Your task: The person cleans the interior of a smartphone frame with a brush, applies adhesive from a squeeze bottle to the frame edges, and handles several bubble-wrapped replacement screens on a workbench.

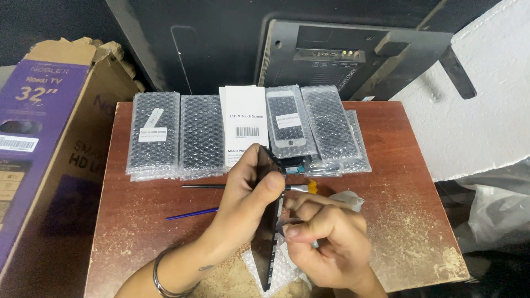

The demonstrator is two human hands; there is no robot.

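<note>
Repair workshop — bubble-wrapped phone screens

Left hand raised, grip pinched thumb to fingers, right hand curled in a fist-like grip alongside

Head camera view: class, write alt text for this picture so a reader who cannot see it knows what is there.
Two bare hands hold a thin black phone screen on edge over a worn reddish table, the left hand gripping its upper part and the right hand pinching its side. Behind them lie bubble-wrapped screens in a row, a white box, a thin black tool and a blue pen.
</note>
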